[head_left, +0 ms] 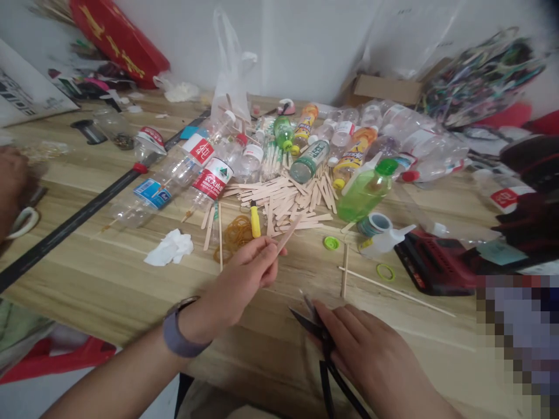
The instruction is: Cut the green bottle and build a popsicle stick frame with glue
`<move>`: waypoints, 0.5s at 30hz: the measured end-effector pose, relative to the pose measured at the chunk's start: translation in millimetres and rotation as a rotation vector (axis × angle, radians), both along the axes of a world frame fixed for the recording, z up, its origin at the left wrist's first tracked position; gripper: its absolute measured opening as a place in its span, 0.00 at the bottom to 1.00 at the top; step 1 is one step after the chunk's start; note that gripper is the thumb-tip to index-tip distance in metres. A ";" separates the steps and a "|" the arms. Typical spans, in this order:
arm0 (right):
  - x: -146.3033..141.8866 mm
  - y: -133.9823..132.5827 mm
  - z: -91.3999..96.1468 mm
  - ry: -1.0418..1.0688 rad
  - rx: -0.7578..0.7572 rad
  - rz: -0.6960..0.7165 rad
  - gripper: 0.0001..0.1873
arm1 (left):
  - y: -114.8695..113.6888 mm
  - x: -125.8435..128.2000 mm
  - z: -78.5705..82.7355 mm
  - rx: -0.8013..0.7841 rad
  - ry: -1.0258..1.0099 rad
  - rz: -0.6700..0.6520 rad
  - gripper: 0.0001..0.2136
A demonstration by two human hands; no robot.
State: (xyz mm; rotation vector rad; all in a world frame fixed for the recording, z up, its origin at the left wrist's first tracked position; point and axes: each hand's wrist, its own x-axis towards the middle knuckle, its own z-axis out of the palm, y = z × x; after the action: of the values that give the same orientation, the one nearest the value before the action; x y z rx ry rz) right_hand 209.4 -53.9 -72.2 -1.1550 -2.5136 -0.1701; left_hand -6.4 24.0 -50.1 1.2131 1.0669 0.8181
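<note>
My left hand [248, 270] pinches a flat wooden craft stick [289, 233] and holds it slanted above the wooden table [109, 279]. A grey watch band circles that wrist. My right hand [371, 355] lies low near the table's front edge, its fingers closed over black scissors [325, 349] whose blades point left and whose handles run down out of view. Just beyond my left hand lies a heap of similar craft sticks [283, 198], a yellow-handled tool [255, 221] and a tangle of orange rubber bands [236, 233].
Several plastic bottles [205, 174] lie across the table's middle, a green one [364, 192] among them. Thin skewers [393, 288], a crumpled tissue [170, 247], a long black rod [74, 224] and a red-black case [437, 265] lie around. Another person's hand [13, 186] shows at far left.
</note>
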 end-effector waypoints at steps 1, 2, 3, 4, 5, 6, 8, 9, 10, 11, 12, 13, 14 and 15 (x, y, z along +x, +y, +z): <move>-1.3 4.1 -2.8 -0.027 -0.002 -0.002 0.19 | -1.4 1.9 -1.0 -0.002 0.012 -0.022 0.14; -2.9 8.0 -5.2 -0.035 -0.020 -0.014 0.20 | -2.9 3.5 -2.0 0.009 0.039 -0.047 0.14; -4.6 11.6 -7.2 -0.034 -0.047 -0.027 0.22 | -4.2 4.8 -2.9 0.027 0.069 -0.071 0.13; -6.2 14.7 -8.8 -0.025 -0.083 -0.041 0.23 | -5.3 5.7 -3.6 0.044 0.093 -0.094 0.12; -7.9 17.5 -10.0 -0.009 -0.132 -0.053 0.23 | -6.4 6.3 -4.1 0.054 0.108 -0.118 0.12; -9.5 19.8 -11.0 0.018 -0.196 -0.062 0.23 | -7.5 6.5 -4.4 0.060 0.120 -0.137 0.12; -13.2 23.6 -12.3 0.094 -0.340 -0.081 0.20 | -9.9 6.4 -4.3 0.073 0.156 -0.165 0.12; -15.4 25.1 -13.0 0.131 -0.404 -0.096 0.19 | -11.3 6.3 -3.8 0.087 0.181 -0.173 0.12; -17.6 26.4 -13.9 0.166 -0.442 -0.113 0.20 | -12.8 6.4 -3.0 0.106 0.207 -0.178 0.12; -19.6 27.5 -15.2 0.196 -0.458 -0.129 0.22 | -14.1 6.6 -2.0 0.124 0.236 -0.178 0.13; -21.1 28.3 -16.8 0.220 -0.457 -0.141 0.24 | -15.2 6.9 -0.9 0.134 0.260 -0.176 0.13; -21.7 29.0 -18.2 0.237 -0.448 -0.148 0.27 | -15.9 7.4 0.3 0.139 0.278 -0.170 0.14; -21.3 29.6 -19.2 0.244 -0.433 -0.150 0.28 | -16.3 7.8 1.4 0.141 0.288 -0.159 0.14; -19.5 30.1 -19.1 0.239 -0.411 -0.146 0.28 | -16.4 8.2 2.3 0.143 0.295 -0.146 0.13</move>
State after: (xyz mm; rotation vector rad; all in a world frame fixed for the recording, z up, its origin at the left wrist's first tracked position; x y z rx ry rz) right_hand 189.9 -23.8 -91.4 -1.4180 -2.3111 0.4430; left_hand 1.8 7.7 -47.9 1.5489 1.1543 0.6219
